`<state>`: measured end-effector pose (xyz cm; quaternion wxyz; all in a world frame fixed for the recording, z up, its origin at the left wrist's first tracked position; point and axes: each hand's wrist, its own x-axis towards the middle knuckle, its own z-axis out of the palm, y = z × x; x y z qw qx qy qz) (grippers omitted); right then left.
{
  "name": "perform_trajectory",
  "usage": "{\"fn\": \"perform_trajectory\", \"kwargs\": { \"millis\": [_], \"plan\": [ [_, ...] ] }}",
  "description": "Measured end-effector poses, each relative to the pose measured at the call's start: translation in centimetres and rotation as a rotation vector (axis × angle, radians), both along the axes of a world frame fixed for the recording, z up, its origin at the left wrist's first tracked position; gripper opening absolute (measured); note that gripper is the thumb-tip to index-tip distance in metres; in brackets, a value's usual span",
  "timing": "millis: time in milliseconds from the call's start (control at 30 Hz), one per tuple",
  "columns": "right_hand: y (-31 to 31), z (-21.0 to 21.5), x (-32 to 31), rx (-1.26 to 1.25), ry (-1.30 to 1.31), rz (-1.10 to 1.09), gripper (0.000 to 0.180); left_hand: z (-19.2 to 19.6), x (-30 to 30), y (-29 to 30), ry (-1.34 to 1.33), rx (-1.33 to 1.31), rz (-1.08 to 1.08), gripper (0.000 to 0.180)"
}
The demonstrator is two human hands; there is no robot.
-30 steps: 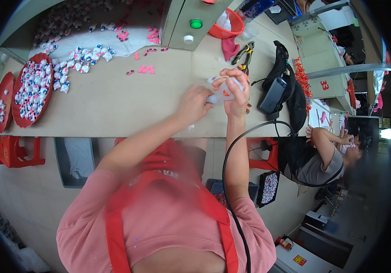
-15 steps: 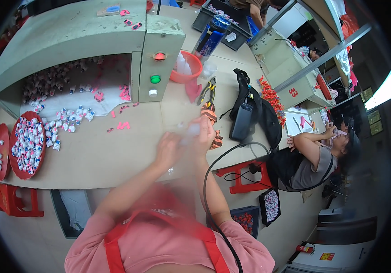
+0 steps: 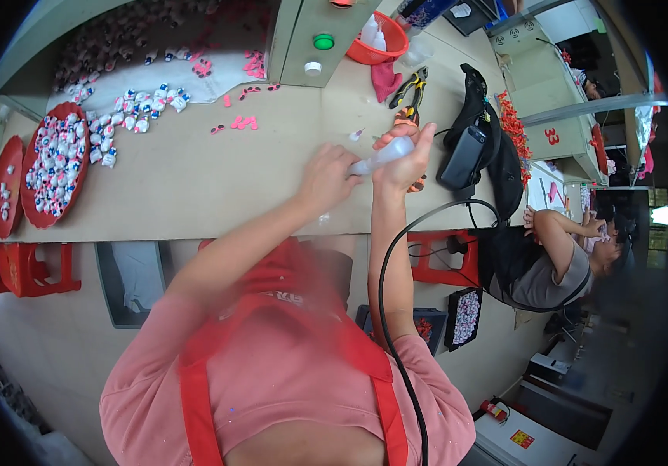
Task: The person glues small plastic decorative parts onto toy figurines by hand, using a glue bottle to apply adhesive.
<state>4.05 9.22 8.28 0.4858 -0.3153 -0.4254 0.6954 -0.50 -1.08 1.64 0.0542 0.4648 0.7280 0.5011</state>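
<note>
My right hand [image 3: 405, 161] is closed round a translucent white squeeze bottle [image 3: 390, 152], its thumb pointing up. The bottle lies tilted, with its narrow end toward my left hand [image 3: 328, 180]. The fingers of my left hand are bent together at that narrow end and hide its tip. On the table just beyond the bottle lies a small white pointed piece [image 3: 356, 134]. Pliers with yellow and black handles [image 3: 410, 89] lie past my right hand. Orange-and-black striped pieces [image 3: 417, 184] show beside that hand, partly covered by it.
Red trays [image 3: 84, 159] of small white, blue and pink figures stand at the left. Pink pieces [image 3: 245, 123] lie before a green machine [image 3: 297, 58]. An orange bowl [image 3: 398, 48] holds bottles. A black bag [image 3: 497, 147], phone [image 3: 466, 151] and cable [image 3: 384, 287] are at the right; a co-worker [image 3: 555, 264] sits beyond.
The view has tilted, so the table appears higher and further right. Blurred before, my hands and the bottle now show clearly, with the bottle tilted between them.
</note>
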Motion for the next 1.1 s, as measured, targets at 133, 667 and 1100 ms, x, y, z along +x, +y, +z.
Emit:
{"fn": "perform_trajectory", "kwargs": {
  "millis": [133,667,1100],
  "plan": [
    [-0.4,-0.1,0.2,0.021,0.011,0.021,0.055,-0.1,0.2,-0.4,-0.002,0.013,0.007,0.026],
    [-0.2,-0.4,1.0,0.067,-0.026,0.161,0.053,-0.2,0.9,-0.8,0.007,-0.003,0.007,0.027],
    [1.0,-1.8,-0.3,0.205,0.065,0.033,0.031,-2.3,-0.1,0.7,0.107,-0.089,0.005,0.025]
  ]
}}
